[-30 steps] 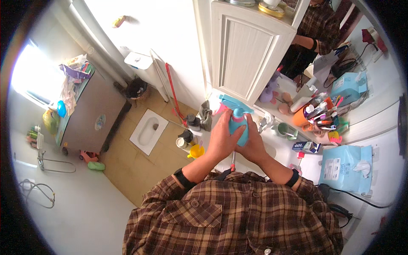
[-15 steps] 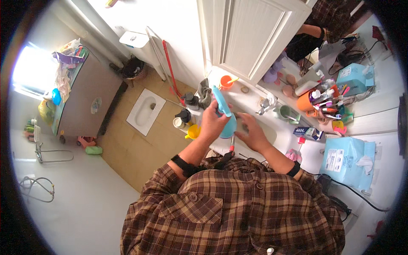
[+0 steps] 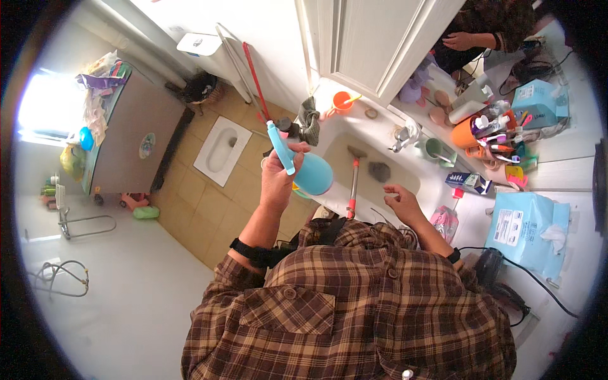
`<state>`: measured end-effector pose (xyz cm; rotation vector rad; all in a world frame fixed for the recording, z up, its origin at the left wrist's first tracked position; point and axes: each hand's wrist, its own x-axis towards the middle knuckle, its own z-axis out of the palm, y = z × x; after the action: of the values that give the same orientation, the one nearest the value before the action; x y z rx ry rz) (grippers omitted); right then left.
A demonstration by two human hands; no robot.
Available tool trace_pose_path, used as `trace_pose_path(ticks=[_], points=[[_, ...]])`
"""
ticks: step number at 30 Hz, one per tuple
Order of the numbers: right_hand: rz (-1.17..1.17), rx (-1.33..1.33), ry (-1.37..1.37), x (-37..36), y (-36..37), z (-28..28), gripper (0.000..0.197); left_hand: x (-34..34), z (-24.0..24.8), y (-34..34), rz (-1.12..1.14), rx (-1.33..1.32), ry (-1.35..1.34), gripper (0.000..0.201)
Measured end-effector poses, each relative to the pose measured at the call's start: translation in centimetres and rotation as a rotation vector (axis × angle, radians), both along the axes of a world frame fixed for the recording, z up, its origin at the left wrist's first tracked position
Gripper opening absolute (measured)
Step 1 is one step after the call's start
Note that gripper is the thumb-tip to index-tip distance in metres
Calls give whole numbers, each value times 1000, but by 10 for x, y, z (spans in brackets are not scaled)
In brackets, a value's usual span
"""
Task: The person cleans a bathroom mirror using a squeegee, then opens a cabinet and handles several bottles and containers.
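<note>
My left hand (image 3: 277, 178) is closed around the neck of a light blue spray bottle (image 3: 315, 174), just below its trigger head. The bottle is tilted above the left edge of the white washbasin (image 3: 332, 143). My right hand (image 3: 403, 204) hovers over the near right part of the basin, fingers apart and slightly bent, holding nothing. Inside the basin lie a long-handled scraper or brush (image 3: 354, 187) with a red and grey handle and a dark grey scrubbing pad or clump (image 3: 379, 171).
A grey cloth (image 3: 309, 120) and an orange cup (image 3: 342, 102) stand at the basin's far edge. The faucet (image 3: 403, 138), a green cup (image 3: 436, 149), a toothpaste box (image 3: 468, 183) and a blue tissue pack (image 3: 527, 228) line the right. A squat toilet (image 3: 221, 151) lies left.
My left hand has carried the spray bottle leftward, from over the basin to its left edge. The right hand has come away from the bottle, to the right and nearer me.
</note>
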<state>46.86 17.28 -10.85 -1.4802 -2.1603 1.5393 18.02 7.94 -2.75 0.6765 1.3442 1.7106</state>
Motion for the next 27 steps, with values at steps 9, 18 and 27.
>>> trace_pose_path(ticks=[9,18,27], points=[[22,-60,113,-3,1,-2,32,8,-6,-23,-279,-44,14,15],[-29,-174,236,2,-1,-10,28,-46,39,-84,337,-29,296,12],[62,-173,213,2,-2,-50,26,-138,105,-184,917,-81,417,34]])
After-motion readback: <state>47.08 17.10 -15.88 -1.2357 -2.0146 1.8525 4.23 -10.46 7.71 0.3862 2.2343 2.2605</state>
